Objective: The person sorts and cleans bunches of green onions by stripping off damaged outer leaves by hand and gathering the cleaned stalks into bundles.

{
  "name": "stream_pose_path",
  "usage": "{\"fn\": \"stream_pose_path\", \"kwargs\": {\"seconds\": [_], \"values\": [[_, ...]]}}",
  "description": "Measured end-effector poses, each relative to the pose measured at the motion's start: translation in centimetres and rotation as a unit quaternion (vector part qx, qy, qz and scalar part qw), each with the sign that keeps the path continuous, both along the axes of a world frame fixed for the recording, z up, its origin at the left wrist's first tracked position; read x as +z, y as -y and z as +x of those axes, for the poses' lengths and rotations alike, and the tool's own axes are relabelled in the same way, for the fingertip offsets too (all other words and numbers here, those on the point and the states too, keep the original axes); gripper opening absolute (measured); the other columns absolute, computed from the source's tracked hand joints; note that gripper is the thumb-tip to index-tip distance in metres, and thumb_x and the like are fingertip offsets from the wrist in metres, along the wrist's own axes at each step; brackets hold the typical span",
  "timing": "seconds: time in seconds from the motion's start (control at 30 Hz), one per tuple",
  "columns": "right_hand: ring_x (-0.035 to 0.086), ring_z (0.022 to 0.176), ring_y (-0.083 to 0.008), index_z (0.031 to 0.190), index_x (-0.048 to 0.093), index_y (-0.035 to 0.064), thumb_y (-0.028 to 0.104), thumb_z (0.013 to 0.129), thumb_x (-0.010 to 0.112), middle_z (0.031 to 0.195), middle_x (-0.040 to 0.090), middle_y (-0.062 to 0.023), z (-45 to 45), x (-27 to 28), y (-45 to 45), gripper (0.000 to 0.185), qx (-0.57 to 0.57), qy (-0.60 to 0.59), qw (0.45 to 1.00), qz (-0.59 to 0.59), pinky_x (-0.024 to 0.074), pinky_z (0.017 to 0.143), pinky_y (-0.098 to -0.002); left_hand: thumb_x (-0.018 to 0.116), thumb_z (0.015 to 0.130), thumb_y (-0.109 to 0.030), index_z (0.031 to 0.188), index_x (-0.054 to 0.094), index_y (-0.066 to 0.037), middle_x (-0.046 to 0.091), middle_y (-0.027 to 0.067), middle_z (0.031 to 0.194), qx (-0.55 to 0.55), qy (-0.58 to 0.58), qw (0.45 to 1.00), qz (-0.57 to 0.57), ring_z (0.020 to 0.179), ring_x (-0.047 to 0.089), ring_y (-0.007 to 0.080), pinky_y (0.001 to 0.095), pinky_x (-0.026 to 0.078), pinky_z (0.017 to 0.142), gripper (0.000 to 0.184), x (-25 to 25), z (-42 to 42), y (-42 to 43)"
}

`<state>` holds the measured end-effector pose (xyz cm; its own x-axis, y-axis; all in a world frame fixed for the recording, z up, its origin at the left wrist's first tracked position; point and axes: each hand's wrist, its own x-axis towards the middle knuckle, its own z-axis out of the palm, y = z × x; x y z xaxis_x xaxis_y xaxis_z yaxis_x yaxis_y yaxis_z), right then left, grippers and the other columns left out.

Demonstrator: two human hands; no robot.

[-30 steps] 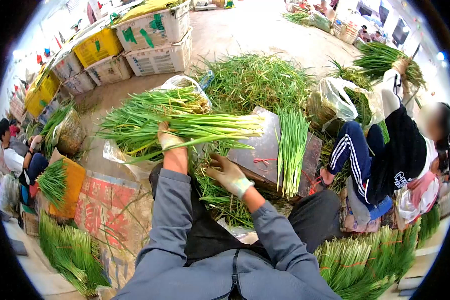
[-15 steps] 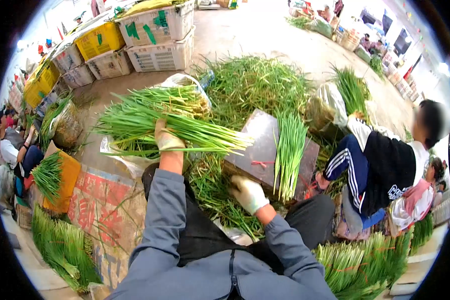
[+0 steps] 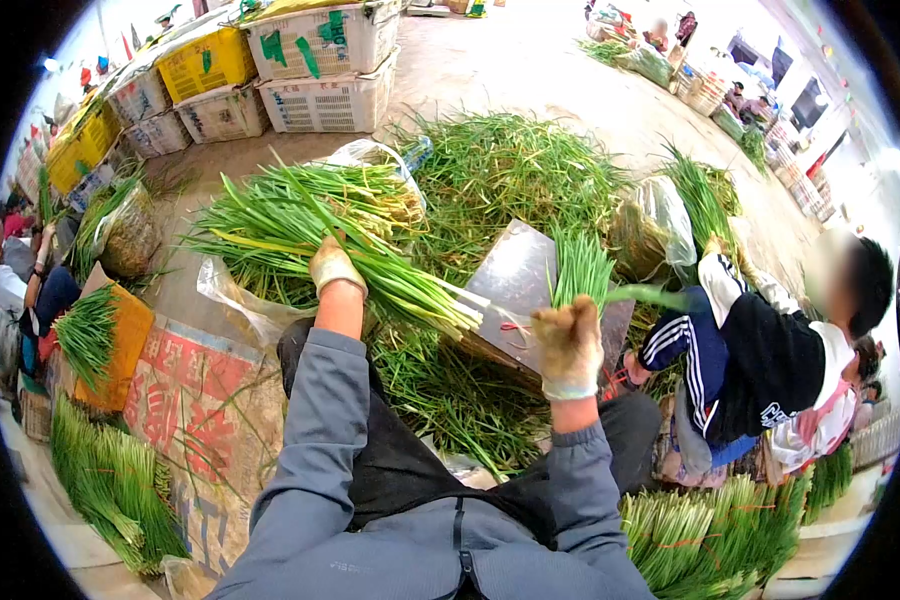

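My left hand (image 3: 336, 268), in a pale work glove, is closed around a thick bunch of chives (image 3: 410, 285). Their pale stem ends point right, towards the grey board (image 3: 510, 270). At the board's near edge is my gloved right hand (image 3: 570, 345), fingers curled shut. A blurred green chive leaf (image 3: 650, 295) sticks out to the right of its fingertips and appears gripped in them. Behind that hand, a second bunch of chives (image 3: 582, 265) lies on the board, its lower part hidden. A red tie (image 3: 515, 327) lies on the board between my hands.
Loose leaves (image 3: 510, 170) are heaped beyond the board, with more trimmings (image 3: 450, 400) between my legs. Stacked crates (image 3: 325, 100) stand back left. A person (image 3: 770, 340) sits close on my right. Tied chive bundles (image 3: 710, 530) stand front right, others (image 3: 115, 490) front left.
My right hand has risen from beside the board to its near edge, now with a green leaf at its fingers. The bunch in my left hand has tilted, its stem ends lower.
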<state>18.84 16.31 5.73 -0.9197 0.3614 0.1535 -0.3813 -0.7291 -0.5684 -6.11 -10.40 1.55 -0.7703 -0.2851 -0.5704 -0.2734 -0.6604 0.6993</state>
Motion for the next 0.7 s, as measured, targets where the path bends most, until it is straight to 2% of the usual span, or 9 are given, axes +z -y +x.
{"fn": "stream_pose_path", "kwargs": {"seconds": [0.07, 0.1, 0.17, 0.23, 0.3, 0.33, 0.5, 0.53, 0.7], "values": [[0.068, 0.083, -0.0190, 0.101, 0.065, 0.0145, 0.038, 0.098, 0.060, 0.078, 0.066, -0.0018, 2.1, -2.8, -2.3, 0.025, 0.141, 0.005, 0.988, 0.064, 0.0544, 0.082, -0.0389, 0.038, 0.104, -0.044, 0.137, 0.054, -0.008, 0.056, 0.0107, 0.140, -0.007, 0.061, 0.997, -0.038, 0.113, 0.056, 0.0292, 0.0435, 0.043, 0.096, 0.051, 0.0, -0.9, 0.7], [0.068, 0.087, -0.0193, 0.109, 0.067, 0.0106, 0.037, 0.094, 0.065, 0.086, 0.070, -0.0042, 4.2, -2.1, -2.5, 0.031, 0.184, 0.138, 0.936, 0.265, 0.0542, 0.082, -0.0361, 0.038, 0.104, -0.044, 0.137, 0.054, -0.008, 0.056, 0.0107, 0.140, -0.007, 0.062, 0.997, -0.038, 0.113, 0.056, 0.0292, 0.0435, 0.043, 0.096, 0.051, -0.4, -1.3, 1.1], [0.067, 0.104, -0.0256, 0.125, 0.062, 0.0028, 0.028, 0.090, 0.065, 0.109, 0.071, -0.0162, 3.4, -0.5, -0.6, 0.043, 0.426, 0.198, 0.615, 0.633, 0.0512, 0.095, -0.0376, 0.045, 0.102, -0.042, 0.141, 0.052, -0.009, 0.050, 0.0123, 0.146, 0.016, 0.043, 0.999, 0.010, 0.121, 0.051, 0.0289, 0.0461, 0.038, 0.105, 0.051, -1.5, -2.0, 1.6], [0.064, 0.115, -0.0254, 0.133, 0.058, 0.0017, 0.034, 0.084, 0.071, 0.124, 0.066, -0.0184, 3.3, -7.6, 0.1, 0.060, 0.309, 0.140, 0.495, 0.800, 0.0479, 0.100, -0.0369, 0.058, 0.097, -0.036, 0.136, 0.055, -0.010, 0.054, 0.0151, 0.138, 0.018, 0.009, 0.992, 0.122, 0.118, 0.053, 0.0311, 0.0495, 0.035, 0.107, 0.047, 0.3, -0.6, 1.0], [0.066, 0.111, -0.0276, 0.133, 0.056, -0.0026, 0.033, 0.087, 0.069, 0.122, 0.065, -0.0229, 1.3, -9.2, 2.1, 0.060, 0.135, 0.218, 0.702, 0.664, 0.0517, 0.094, -0.0364, 0.059, 0.096, -0.036, 0.132, 0.057, -0.010, 0.056, 0.0148, 0.134, -0.028, 0.047, 0.996, 0.069, 0.111, 0.056, 0.0316, 0.0513, 0.038, 0.104, 0.045, -1.9, -1.8, 1.0], [0.070, 0.097, -0.0245, 0.135, 0.052, -0.0029, 0.027, 0.092, 0.066, 0.112, 0.067, -0.0221, -0.1, -6.1, 3.6, 0.054, 0.235, 0.338, 0.847, 0.337, 0.0564, 0.078, -0.0323, 0.059, 0.096, -0.036, 0.132, 0.057, -0.010, 0.056, 0.0148, 0.134, -0.033, 0.047, 0.996, 0.068, 0.111, 0.056, 0.0316, 0.0513, 0.038, 0.104, 0.045, -3.2, -2.1, 0.6], [0.063, 0.070, -0.0216, 0.113, 0.057, 0.0053, 0.021, 0.097, 0.062, 0.088, 0.064, -0.0085, -6.6, -9.6, 7.0, 0.023, 0.120, 0.307, 0.943, 0.053, 0.0530, 0.062, -0.0343, 0.057, 0.097, -0.033, 0.134, 0.054, -0.011, 0.054, 0.0194, 0.135, -0.035, 0.005, 0.997, 0.064, 0.115, 0.055, 0.0354, 0.0564, 0.040, 0.103, 0.043, 1.2, 1.6, -1.4], [0.068, 0.079, -0.0262, 0.121, 0.053, 0.0014, 0.019, 0.098, 0.062, 0.108, 0.064, -0.0138, -7.3, -11.1, 6.3, 0.031, 0.141, 0.309, 0.939, 0.057, 0.0530, 0.060, -0.0404, 0.055, 0.097, -0.034, 0.134, 0.054, -0.010, 0.054, 0.0194, 0.136, -0.024, -0.018, 0.997, 0.069, 0.117, 0.055, 0.0355, 0.0565, 0.040, 0.104, 0.044, -0.1, 0.7, -1.1], [0.055, 0.073, -0.0133, 0.110, 0.057, 0.0032, 0.020, 0.098, 0.062, 0.089, 0.055, -0.0045, -2.9, -8.4, 3.1, 0.021, 0.196, 0.178, 0.963, -0.053, 0.0456, 0.061, -0.0259, 0.048, 0.099, -0.038, 0.126, 0.053, -0.005, 0.056, 0.0199, 0.129, -0.019, -0.036, 0.970, 0.241, 0.115, 0.056, 0.0367, 0.0596, 0.041, 0.104, 0.043, 2.4, 1.9, -0.4]]}}
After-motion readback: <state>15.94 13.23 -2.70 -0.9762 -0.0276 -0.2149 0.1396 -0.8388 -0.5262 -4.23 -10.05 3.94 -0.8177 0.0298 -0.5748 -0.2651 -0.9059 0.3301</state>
